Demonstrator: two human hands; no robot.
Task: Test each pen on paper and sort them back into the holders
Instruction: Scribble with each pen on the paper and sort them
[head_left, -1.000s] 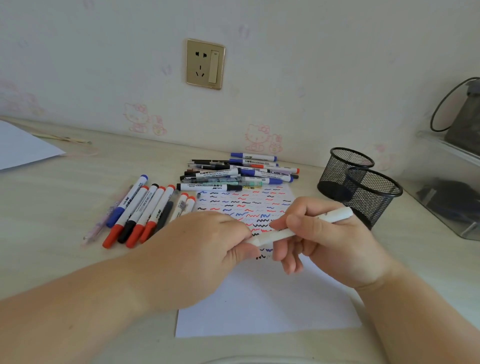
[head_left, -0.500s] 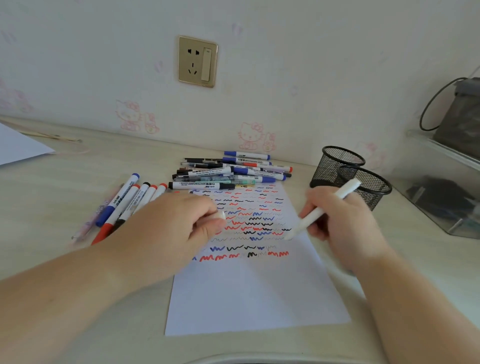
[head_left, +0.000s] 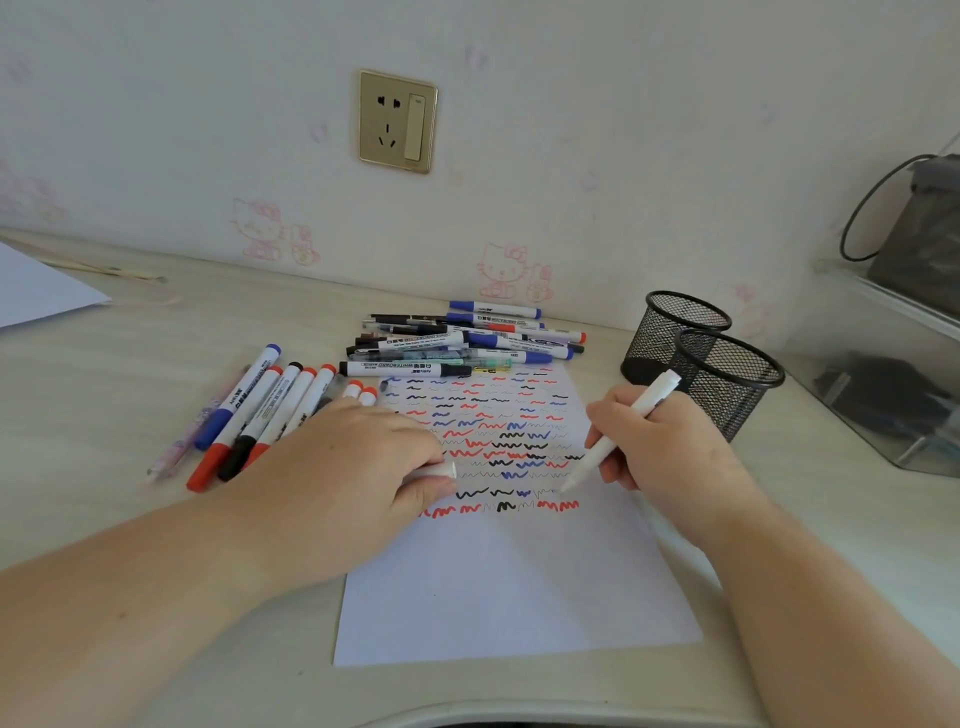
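**A:** Where's the pen you're testing?

**B:** Your right hand (head_left: 660, 447) grips the white pen (head_left: 621, 434) with curled fingers, slanted, its tip touching the paper (head_left: 519, 587) at the right end of the second-lowest row of squiggles. The pen's far end points up toward the holders.

**A:** And your left?

**B:** Your left hand (head_left: 358, 467) rests on the paper's left edge, thumb and fingers pinching the white cap (head_left: 439, 470).

**A:** What does the sheet look like?

**B:** You've filled its far half with rows of red, blue and black squiggles; the near half is blank. It lies flat on the pale desk (head_left: 130, 374), running from the near edge toward the wall.

**A:** The other pens?

**B:** One pile (head_left: 467, 340) lies at the paper's far edge, mostly crosswise, some pens overlapping. A row (head_left: 249, 415) of markers with red, blue and black caps lies left of the paper, partly behind your left hand.

**A:** The holders?

**B:** Two black mesh holders (head_left: 722, 379) stand upright and touching, right of the paper, just beyond your right hand. You can see no pens in them.

**A:** The room?

**B:** A pale wall with pink cartoon cat stickers and a brass socket (head_left: 397, 120) stands behind the desk. A clear shelf (head_left: 893, 332) with a grey bag (head_left: 924, 234) is far right, and another sheet (head_left: 36, 291) sits far left.
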